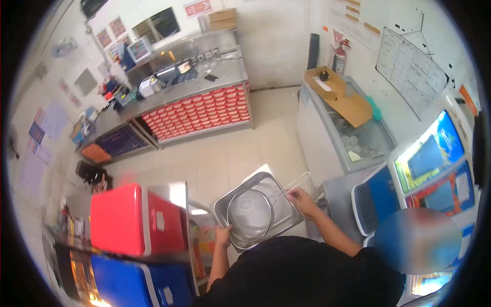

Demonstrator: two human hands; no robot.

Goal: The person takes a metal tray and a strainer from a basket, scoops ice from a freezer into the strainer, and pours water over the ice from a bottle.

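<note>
A round wire-mesh strainer (249,215) lies over a rectangular metal pan (294,221) in front of my body. My right hand (302,200) is closed at the pan's right side, by the strainer's long wire handle. At the lower left, my left hand (223,235) is closed on the pan's edge, close to the strainer's rim. How far each hand's fingers wrap round the pan or the handle is partly hidden.
A red cooler box (123,220) and a blue one (125,281) stand at the left. A chest freezer (327,133) bearing an open cardboard box (340,97) is at the right. Ahead runs a steel counter (192,87) over red stacked trays (199,112).
</note>
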